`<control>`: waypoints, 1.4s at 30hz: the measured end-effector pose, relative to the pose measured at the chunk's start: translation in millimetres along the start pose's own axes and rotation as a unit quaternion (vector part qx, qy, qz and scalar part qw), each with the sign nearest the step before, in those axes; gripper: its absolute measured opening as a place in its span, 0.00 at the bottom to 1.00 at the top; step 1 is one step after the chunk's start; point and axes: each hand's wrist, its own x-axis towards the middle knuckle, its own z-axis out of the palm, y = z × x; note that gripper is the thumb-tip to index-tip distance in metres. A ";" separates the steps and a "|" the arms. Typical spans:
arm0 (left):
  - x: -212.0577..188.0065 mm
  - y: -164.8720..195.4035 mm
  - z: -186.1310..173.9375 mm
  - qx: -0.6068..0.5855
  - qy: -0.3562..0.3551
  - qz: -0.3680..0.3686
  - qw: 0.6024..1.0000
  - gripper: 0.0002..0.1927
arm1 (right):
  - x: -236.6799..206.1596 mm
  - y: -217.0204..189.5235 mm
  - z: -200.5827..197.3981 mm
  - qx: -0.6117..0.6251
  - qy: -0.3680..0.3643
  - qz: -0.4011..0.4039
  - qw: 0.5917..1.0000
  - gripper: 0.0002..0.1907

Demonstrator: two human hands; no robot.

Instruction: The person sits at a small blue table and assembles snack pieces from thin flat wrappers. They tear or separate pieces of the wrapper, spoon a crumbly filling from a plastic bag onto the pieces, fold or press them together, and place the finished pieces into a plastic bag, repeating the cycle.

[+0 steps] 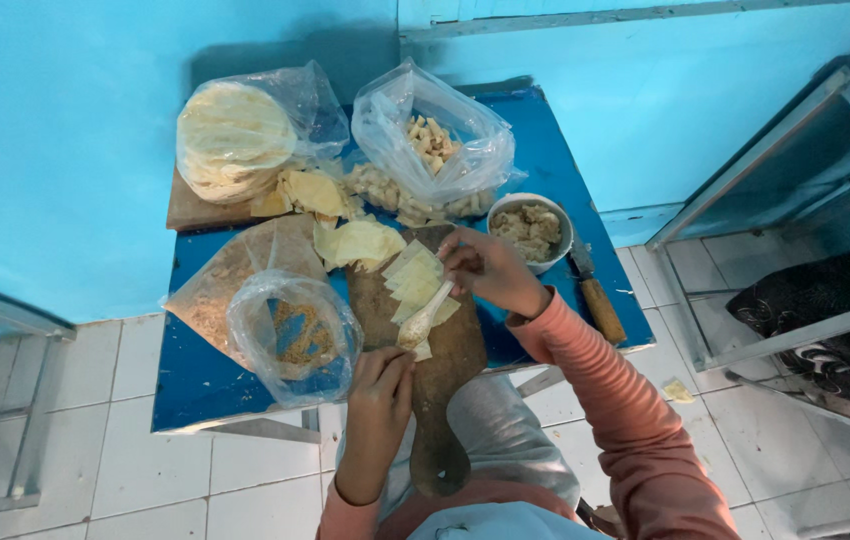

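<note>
Bare blue table point(195, 385) front-left; plastic bags point(295, 335) crowding elsewhere

A white plastic spoon point(425, 318) lay slanted over the pale yellow wrapper squares point(417, 283), its handle end held in the right hand point(490, 270) and its bowl near the left hand point(382, 365). The squares were stacked in an overlapping row along the upper part of a dark wooden cutting board point(450, 370). The board lay lengthwise on the blue table, and its narrow handle reached over the near edge.
</note>
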 end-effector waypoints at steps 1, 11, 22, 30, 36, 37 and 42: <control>0.4 -0.3 0.2 -0.001 -0.002 -0.001 1.000 0.08 | 1.2 3.3 -0.8 0.010 0.009 0.014 1.000 0.15; -2.1 -0.8 1.7 -0.001 0.004 0.002 1.000 0.08 | 9.0 12.5 -6.9 0.058 0.061 0.023 0.996 0.15; -3.3 -4.2 4.5 0.007 0.013 0.017 1.000 0.08 | 21.7 -36.1 103.2 -0.027 0.004 -0.123 0.992 0.22; -3.6 -3.9 3.7 0.003 0.010 0.015 1.000 0.08 | -47.8 -51.3 67.7 -0.232 -0.021 -0.162 0.959 0.27; -2.8 -3.3 2.7 0.005 0.005 0.007 1.000 0.08 | -76.2 -20.3 68.3 -0.295 -0.005 -0.210 0.932 0.23; -2.8 -3.2 2.6 0.006 0.006 0.008 1.000 0.08 | -75.9 -15.9 70.9 -0.304 0.009 -0.223 0.926 0.22; -0.8 -4.5 2.2 0.009 -0.003 0.010 1.000 0.08 | -72.1 -7.7 72.6 -0.316 0.015 -0.287 0.904 0.18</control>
